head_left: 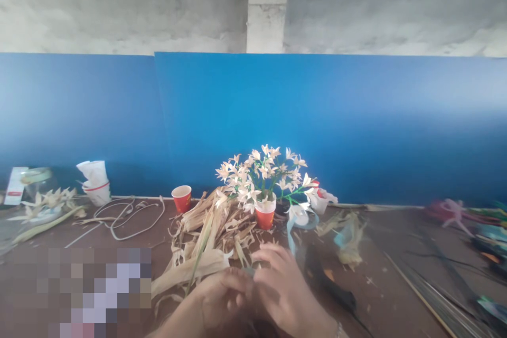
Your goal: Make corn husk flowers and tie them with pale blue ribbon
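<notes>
My left hand is low in the middle of the view, with its thumb and fingers pressed together. What it pinches is too small and blurred to name. Close against it on the right is my right hand, slightly smeared, its visible fingers stretched out and apart. A small greyish patch shows between the fingertips of the two hands. Beyond them lies a heap of dry corn husks. Behind the hands, a red paper cup holds a bunch of cream flowers on green stems.
A black glue gun-like tool with a cable lies right of my right hand. An empty red cup, a white cable and a white cup stand or lie leftward. Thin rods are at right. A blue partition rises behind.
</notes>
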### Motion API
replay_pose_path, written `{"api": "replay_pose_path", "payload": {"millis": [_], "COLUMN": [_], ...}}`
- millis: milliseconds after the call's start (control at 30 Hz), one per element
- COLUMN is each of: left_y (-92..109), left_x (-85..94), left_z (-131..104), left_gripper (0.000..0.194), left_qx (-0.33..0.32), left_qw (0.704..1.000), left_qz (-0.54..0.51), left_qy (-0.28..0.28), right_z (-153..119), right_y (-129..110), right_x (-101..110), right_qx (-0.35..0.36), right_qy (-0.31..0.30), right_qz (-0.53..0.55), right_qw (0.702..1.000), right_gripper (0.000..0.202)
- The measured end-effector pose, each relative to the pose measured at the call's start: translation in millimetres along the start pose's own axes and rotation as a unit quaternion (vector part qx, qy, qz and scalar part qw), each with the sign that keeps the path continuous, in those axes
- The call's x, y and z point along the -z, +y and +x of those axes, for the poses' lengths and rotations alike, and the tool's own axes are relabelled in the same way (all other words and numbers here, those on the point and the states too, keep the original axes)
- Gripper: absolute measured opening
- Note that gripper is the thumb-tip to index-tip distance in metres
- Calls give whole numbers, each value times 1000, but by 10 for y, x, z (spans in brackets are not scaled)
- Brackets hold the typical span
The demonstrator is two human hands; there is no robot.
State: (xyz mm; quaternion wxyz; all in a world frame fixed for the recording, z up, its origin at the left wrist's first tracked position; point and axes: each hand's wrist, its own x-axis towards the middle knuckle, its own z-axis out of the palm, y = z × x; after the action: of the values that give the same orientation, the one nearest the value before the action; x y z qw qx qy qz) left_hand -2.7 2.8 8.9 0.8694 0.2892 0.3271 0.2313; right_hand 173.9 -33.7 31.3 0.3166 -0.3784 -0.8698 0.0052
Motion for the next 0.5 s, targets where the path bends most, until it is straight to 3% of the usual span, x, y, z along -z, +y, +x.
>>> {"api": "replay_pose_path", "payload": {"millis": [133,233,367,500], "left_y": [21,18,8,-56], "left_x": [-26,-37,-104,-202], "left_z": [-5,12,28,48], "left_gripper": [9,14,26,40], "left_qx": [1,-105,-236,-276], "left_qw": [997,987,948,907], "left_qz": [-1,55,127,223], "left_qy": [76,106,172,229], "right_z": [10,17,18,6], "right_y": [15,53,124,156], "right_x": [-18,-81,-172,-223], "right_qx": [-24,-89,-176,-186], "right_qy": [14,45,89,96], "right_qz": [18,53,86,39], "right_qw": [999,994,977,977], "right_gripper": [19,15,13,13]}}
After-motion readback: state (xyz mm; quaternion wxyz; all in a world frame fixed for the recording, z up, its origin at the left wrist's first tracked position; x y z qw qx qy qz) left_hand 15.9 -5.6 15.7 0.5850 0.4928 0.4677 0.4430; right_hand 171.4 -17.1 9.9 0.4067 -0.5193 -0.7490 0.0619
